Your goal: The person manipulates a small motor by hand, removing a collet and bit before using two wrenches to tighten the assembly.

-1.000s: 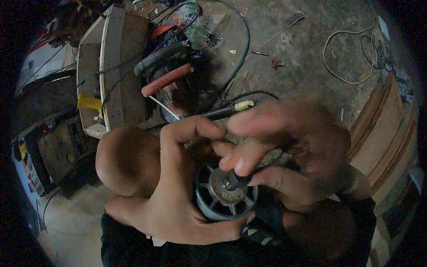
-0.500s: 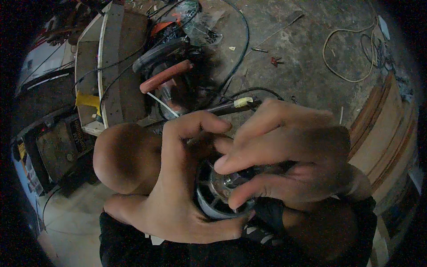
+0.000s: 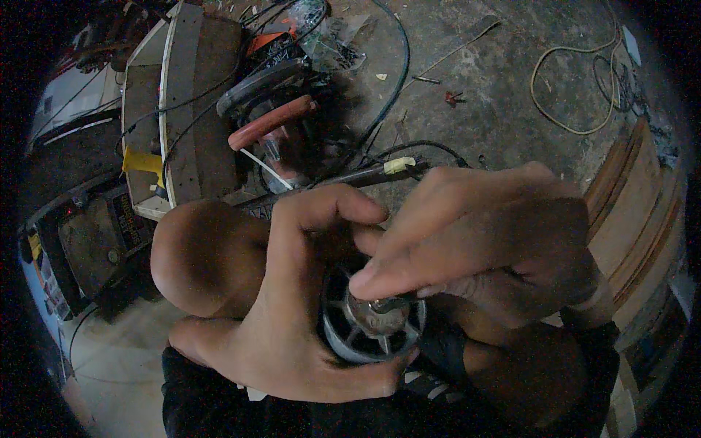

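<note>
A round, grey metal part (image 3: 343, 344) with spokes and a central hub sits between my legs. My left hand (image 3: 292, 321) is wrapped round its rim, thumb along the near side and fingers on the far side. Over the hub, my right hand (image 3: 475, 241) is closed, with a forefinger tip touching the hub's upper left. A small shiny piece shows at the hub under those fingers. Whatever the right fingers pinch, if anything, is hidden. The underside of the round part is out of sight.
Beyond my hands lies a power tool with a reddish handle (image 3: 274, 123). A wooden box (image 3: 186, 109) stands to its left, above a dark machine (image 3: 102, 228). Wooden boards (image 3: 635, 219) are stacked at right, below a looped beige cable (image 3: 537, 87).
My right hand has closed up and shifted slightly right and up. Its thumb has drawn back from the hub's near side, uncovering more spokes. The left hand stays nearly still.
</note>
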Action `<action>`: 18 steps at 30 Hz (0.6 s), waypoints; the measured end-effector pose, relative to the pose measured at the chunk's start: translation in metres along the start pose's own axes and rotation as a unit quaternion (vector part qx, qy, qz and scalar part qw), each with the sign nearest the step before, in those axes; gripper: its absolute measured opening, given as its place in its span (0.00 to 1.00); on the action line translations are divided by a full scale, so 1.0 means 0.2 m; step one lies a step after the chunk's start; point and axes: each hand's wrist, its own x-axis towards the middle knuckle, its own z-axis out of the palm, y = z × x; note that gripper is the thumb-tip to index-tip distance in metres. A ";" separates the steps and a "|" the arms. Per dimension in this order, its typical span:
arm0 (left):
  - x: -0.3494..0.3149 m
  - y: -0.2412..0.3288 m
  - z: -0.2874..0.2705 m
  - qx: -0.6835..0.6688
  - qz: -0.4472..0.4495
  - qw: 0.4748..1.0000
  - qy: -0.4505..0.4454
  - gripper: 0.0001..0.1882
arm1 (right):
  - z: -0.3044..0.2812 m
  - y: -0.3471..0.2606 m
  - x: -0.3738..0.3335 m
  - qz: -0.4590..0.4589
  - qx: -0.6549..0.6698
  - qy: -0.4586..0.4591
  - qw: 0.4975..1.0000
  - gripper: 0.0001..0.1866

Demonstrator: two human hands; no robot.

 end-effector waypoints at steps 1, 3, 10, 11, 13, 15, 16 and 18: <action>0.00 0.00 -0.01 0.009 -0.004 1.000 -0.005 0.51 | -0.01 0.00 0.00 -0.001 -0.007 -0.004 1.000 0.09; 0.00 0.03 0.00 0.032 -0.011 0.999 -0.005 0.51 | 0.00 0.01 0.00 -0.012 -0.017 0.000 1.000 0.10; -0.01 0.07 -0.03 0.060 -0.043 0.997 -0.033 0.37 | 0.00 0.01 0.02 -0.050 -0.085 -0.002 0.995 0.14; -0.01 0.07 -0.03 0.055 -0.042 0.997 -0.036 0.37 | 0.00 0.01 0.01 -0.045 -0.085 0.000 0.995 0.14; 0.00 0.07 -0.03 0.051 -0.043 0.997 -0.039 0.36 | 0.00 0.02 0.00 -0.040 -0.073 0.013 0.996 0.15; 0.00 0.06 -0.02 0.047 -0.048 0.997 -0.033 0.35 | 0.00 0.03 -0.01 -0.031 -0.067 0.018 0.997 0.16; 0.00 0.06 -0.03 0.042 -0.051 0.997 -0.033 0.35 | -0.01 0.03 -0.01 -0.021 -0.079 0.012 0.997 0.17; 0.00 0.05 -0.02 0.027 -0.054 0.998 -0.028 0.34 | -0.02 0.02 -0.01 -0.003 -0.086 -0.002 0.996 0.18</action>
